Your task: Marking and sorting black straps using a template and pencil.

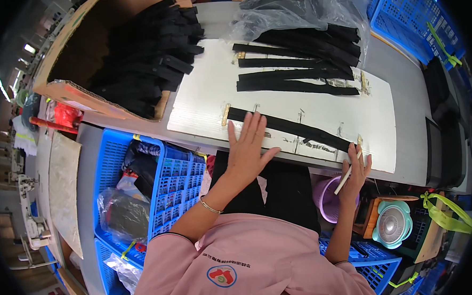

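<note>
A black fabric strip (293, 127) lies slantwise across a white board (201, 104), between two tan tape marks. My left hand (248, 149) rests flat near the strip's left end, fingers stretched out and their tips on the cloth. At the right end, my right hand (357, 176) has a thin white pen-like stick (345, 177) between its fingers, and its fingertips touch the strip's end. Whether the stick is a pen or a marker I cannot tell. Farther back on the board, several more black strips (297, 85) are spread side by side.
An open cardboard box (78, 99) heaped with black strips (151, 61) stands at the left. Clear plastic (298, 8) covers black cloth at the back. Blue crates (161, 199) sit below the table, with a purple bin (329, 198) and a turquoise fan (392, 225) at right.
</note>
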Tool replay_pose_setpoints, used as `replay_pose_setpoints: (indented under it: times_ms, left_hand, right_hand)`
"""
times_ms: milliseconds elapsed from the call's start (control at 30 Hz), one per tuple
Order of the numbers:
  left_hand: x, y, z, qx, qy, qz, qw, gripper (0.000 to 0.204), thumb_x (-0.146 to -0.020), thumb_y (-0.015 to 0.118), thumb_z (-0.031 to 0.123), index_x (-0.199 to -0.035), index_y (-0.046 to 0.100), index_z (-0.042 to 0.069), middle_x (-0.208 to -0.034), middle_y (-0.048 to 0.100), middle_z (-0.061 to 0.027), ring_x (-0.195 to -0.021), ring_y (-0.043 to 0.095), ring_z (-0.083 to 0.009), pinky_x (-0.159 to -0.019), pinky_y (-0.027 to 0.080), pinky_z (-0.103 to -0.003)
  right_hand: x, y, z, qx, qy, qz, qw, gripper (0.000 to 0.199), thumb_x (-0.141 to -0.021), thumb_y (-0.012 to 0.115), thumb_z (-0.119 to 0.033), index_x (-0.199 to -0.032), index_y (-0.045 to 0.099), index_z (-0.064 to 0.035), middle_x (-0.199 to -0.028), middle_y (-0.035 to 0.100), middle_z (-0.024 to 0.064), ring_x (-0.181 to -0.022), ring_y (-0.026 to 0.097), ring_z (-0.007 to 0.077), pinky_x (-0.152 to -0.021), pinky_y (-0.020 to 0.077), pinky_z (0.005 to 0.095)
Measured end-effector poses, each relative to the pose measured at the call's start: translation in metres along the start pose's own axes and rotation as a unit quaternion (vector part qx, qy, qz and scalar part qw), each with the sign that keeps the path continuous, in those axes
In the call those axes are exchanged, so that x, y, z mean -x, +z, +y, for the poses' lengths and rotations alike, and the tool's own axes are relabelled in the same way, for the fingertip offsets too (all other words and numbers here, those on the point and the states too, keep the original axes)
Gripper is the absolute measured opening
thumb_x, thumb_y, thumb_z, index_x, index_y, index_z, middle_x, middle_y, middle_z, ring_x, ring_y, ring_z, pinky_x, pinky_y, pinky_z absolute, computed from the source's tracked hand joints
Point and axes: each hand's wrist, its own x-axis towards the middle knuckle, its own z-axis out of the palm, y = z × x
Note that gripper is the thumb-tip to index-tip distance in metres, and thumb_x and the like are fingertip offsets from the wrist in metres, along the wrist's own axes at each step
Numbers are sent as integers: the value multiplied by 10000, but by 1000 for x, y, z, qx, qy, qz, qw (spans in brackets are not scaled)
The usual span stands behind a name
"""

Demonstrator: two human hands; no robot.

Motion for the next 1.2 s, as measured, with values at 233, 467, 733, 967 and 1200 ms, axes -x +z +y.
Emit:
replay_pose_setpoints:
  times_ms: [233,467,733,967,1200]
  left_hand:
    - [12,-21,-27,-17,-63,15,998,905,-861,687,566,-1494,396,-12,-1567,383,-169,-1499,285,-327,-1191,61,-632]
    - [16,-19,-31,8,-57,32,998,875,-836,721,548,-1485,443,31,-1555,421,-125,-1497,292,-319,-1204,86,-584]
    - [15,-17,-32,13,-55,33,998,883,-820,758,504,-1495,435,37,-1555,430,-129,-1490,316,-315,-1204,95,-582]
    - [15,-17,-34,17,-71,20,997,870,-821,786,444,-1507,424,49,-1578,403,-131,-1502,303,-299,-1212,61,-567]
    - [14,-17,-32,27,-69,30,997,886,-808,772,476,-1501,431,42,-1559,425,-137,-1481,344,-297,-1202,93,-588]
  right_hand:
    - [2,0,6,-11,-14,8,1000,372,-953,608,-28,-1323,590,-55,-1375,634,94,-1366,522,267,-1206,231,489]
    - [0,-6,4,-20,2,-7,1000,399,-925,617,-4,-1320,607,-64,-1370,636,90,-1373,511,269,-1208,234,495]
    - [-47,-18,-67,-220,120,-19,968,330,-1004,473,-84,-1298,612,-30,-1298,666,111,-1308,552,291,-1203,258,467]
    - [-88,21,-144,-530,213,-137,810,265,-1031,563,-184,-1139,700,15,-884,678,43,-751,570,69,-665,447,215]
    - [-100,81,-170,-503,167,-161,833,216,-1015,594,-166,-1068,692,18,-791,664,41,-709,596,75,-636,464,224]
